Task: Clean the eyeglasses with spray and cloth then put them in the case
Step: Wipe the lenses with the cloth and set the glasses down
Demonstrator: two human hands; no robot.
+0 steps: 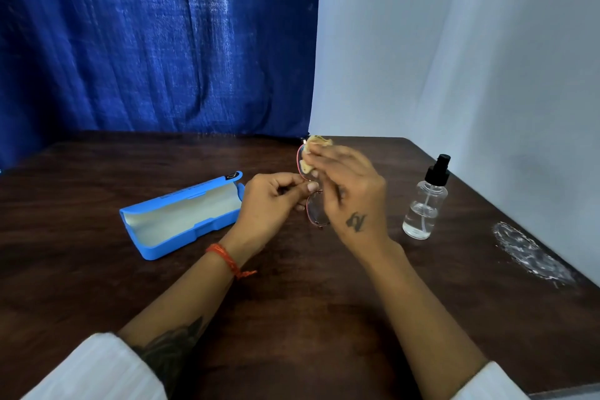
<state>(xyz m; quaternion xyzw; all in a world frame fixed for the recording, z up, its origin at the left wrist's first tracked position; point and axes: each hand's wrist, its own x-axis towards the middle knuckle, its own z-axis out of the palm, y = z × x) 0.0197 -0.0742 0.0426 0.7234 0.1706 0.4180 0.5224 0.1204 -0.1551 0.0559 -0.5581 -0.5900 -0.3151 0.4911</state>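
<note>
Thin red-rimmed eyeglasses (pixel 313 209) are held upright above the dark wooden table (pixel 292 318), one lens over the other. My left hand (pixel 272 201) pinches the frame at the bridge. My right hand (pixel 350 188) presses a small yellow cloth (pixel 316 143) against the upper lens, and its fingers hide most of that lens. A blue glasses case (pixel 181 216) lies open to the left of my hands, its pale lining showing and nothing inside. A clear spray bottle (pixel 425 201) with a black nozzle stands upright to the right.
A blue curtain (pixel 156 42) hangs behind the table at the left, a pale wall (pixel 454 42) at the right. A whitish scuffed patch (pixel 529 253) marks the table near its right edge.
</note>
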